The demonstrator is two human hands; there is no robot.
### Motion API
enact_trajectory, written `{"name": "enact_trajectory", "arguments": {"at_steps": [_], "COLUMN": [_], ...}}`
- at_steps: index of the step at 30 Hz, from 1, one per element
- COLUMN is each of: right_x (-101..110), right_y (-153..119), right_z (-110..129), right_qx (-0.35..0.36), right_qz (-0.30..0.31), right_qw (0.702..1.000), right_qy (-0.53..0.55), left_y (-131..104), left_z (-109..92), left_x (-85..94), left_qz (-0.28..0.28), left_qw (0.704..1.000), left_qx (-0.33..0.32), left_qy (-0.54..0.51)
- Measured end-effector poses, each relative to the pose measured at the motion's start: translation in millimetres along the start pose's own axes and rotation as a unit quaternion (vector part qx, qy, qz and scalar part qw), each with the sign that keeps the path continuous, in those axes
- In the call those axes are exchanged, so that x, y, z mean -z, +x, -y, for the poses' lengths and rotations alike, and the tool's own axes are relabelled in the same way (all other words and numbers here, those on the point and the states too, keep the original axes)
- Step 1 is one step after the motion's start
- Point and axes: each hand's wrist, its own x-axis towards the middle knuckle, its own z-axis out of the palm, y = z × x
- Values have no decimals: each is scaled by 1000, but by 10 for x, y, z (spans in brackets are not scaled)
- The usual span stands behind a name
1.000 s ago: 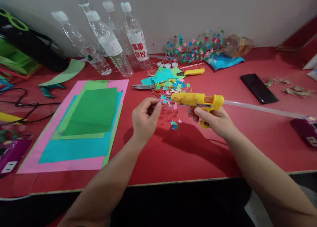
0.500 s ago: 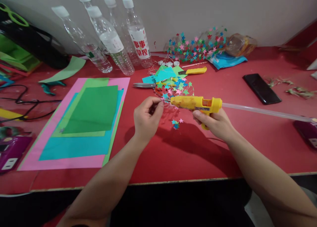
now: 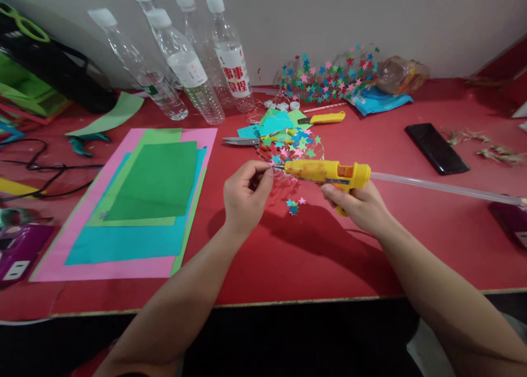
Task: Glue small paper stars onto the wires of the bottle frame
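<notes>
My right hand (image 3: 362, 204) is wrapped round the grip of a yellow hot glue gun (image 3: 315, 170), which points left. A long clear glue stick (image 3: 436, 186) runs out of its back end. Thumb and forefinger of my left hand (image 3: 247, 193) are pinched together right at the metal nozzle; whatever lies between them is too small to make out. Just beyond the nozzle are small coloured paper stars (image 3: 302, 141) in a loose cluster. A smaller group of stars (image 3: 293, 207) lies on the red table (image 3: 255, 267) below the gun.
Coloured paper sheets (image 3: 154, 182) are stacked at left. Several plastic bottles (image 3: 233, 64) stand along the wall. Scissors (image 3: 241, 141), paper scraps (image 3: 275, 123) and a yellow cutter (image 3: 327, 117) lie behind my hands. A phone (image 3: 436, 148) is at right, a star-covered clear form (image 3: 329, 78) at back.
Hardly anything differs: the whole view has shifted very slightly. Both hands and the glue gun keep the same pose, with the nozzle at my left fingertips.
</notes>
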Motion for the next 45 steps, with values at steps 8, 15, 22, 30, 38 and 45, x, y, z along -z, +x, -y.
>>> {"name": "enact_trajectory", "arguments": {"at_steps": [8, 15, 22, 30, 38, 45], "right_x": [-2, -7, -10, -12, -4, 176], "right_y": [-2, 4, 4, 17, 42, 194], "right_z": [-4, 17, 23, 68, 53, -67], "right_qx": [0, 5, 7, 43, 73, -10], "right_qz": [-1, 0, -3, -6, -26, -208], "right_qw": [1000, 1000, 1000, 999, 997, 969], "right_qy": [2, 10, 9, -19, -31, 133], "left_y": [-6, -8, -4, -9, -14, -8], "left_z": [3, 8, 10, 55, 83, 51], "left_x": [2, 4, 5, 9, 44, 12], "left_qz": [2, 2, 3, -5, 2, -2], "left_qw": [1000, 1000, 1000, 995, 969, 996], "left_qx": [-1, -8, -7, -76, -204, -82], "left_qy": [4, 3, 6, 57, 139, 23]}}
